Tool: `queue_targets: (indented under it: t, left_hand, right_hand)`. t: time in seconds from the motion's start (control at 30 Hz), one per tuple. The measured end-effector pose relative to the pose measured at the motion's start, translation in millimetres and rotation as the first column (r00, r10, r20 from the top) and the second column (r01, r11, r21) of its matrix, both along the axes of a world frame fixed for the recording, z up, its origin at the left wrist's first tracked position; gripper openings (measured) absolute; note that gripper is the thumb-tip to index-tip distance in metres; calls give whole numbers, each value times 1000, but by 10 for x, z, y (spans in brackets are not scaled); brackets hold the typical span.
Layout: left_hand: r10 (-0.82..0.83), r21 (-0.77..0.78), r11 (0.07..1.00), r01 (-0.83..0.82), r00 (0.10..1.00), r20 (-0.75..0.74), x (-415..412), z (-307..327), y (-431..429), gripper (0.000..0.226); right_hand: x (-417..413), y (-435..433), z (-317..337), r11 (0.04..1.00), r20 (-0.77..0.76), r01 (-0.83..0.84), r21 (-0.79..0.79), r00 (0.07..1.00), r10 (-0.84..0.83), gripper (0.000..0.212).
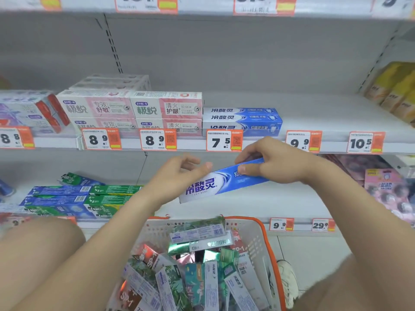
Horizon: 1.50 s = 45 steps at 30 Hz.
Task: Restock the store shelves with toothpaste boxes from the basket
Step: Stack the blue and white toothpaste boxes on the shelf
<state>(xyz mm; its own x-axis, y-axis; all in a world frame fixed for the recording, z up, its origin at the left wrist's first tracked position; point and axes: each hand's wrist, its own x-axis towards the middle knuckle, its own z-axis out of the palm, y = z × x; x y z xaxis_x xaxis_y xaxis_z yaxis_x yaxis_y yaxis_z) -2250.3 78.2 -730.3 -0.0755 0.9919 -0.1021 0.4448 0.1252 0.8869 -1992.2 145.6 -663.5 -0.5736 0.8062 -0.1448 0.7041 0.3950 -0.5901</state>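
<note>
A blue and white toothpaste box (215, 182) hangs tilted in the air above the basket (267, 241), in front of the lower shelf. My right hand (269, 162) grips its blue right end. My left hand (179, 173) touches the white left end, fingers curled over its top edge. A stack of matching blue boxes (242, 121) lies on the middle shelf behind the 7.5 price tag (224, 140). The white basket with an orange rim holds several mixed toothpaste boxes.
Pink and white boxes (132, 108) fill the middle shelf's left part. Bare shelf (318, 113) stretches right of the blue stack up to yellow boxes (395, 93). Green and blue boxes (76, 198) lie on the lower shelf at left, pink packs (386, 189) at right. My knees flank the basket.
</note>
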Motion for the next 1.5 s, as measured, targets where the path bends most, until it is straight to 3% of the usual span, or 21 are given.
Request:
queue_targets:
  t: [0.07, 0.17, 0.27, 0.33, 0.43, 0.57, 0.7, 0.87, 1.07, 1.3, 1.5]
  left_hand:
    - [117, 15, 993, -120, 984, 135, -60, 88, 35, 45]
    - [130, 92, 979, -180, 909, 396, -30, 234, 89, 25]
    - [142, 242, 936, -256, 904, 404, 52, 337, 177, 36]
    - [132, 347, 900, -262, 925, 355, 97, 370, 275, 37]
    - [127, 497, 838, -225, 966, 224, 175, 458, 395, 42]
    - [366, 726, 667, -168, 923, -122, 162, 585, 547, 44]
    - [380, 725, 687, 48, 827, -414, 88, 633, 758, 56]
    - [295, 564, 802, 196, 691, -660, 72, 702, 967, 74]
    - [344, 559, 805, 199, 612, -712, 60, 538, 1070, 61]
    - [427, 620, 760, 196, 568, -703, 52, 475, 1146, 56]
    - [484, 652, 735, 187, 528, -698, 87, 425, 1175, 54]
  right_hand:
    - [87, 45, 43, 996, -108, 86, 1, 991, -85, 13]
    - [185, 128, 101, 985, -245, 164, 49, 958, -148, 17]
    - [218, 188, 103, 939, -199, 188, 287, 971, -134, 23]
    - [206, 231, 91, 875, -157, 218, 432, 974, -165, 31]
    - [185, 330, 95, 775, -270, 332, 538, 939, -214, 37]
    - [247, 545, 76, 650, -334, 444, 617, 895, -294, 36]
    - [293, 808, -45, 706, -246, 444, 552, 895, -372, 36]
    - [188, 1001, -118, 811, -203, 342, 475, 939, -277, 39]
    - [135, 1003, -92, 836, -251, 380, 397, 921, -299, 45]
    - [305, 960, -180, 781, -348, 535, 323, 834, -428, 89]
    - [323, 999, -256, 741, -377, 619, 261, 772, -512, 80]
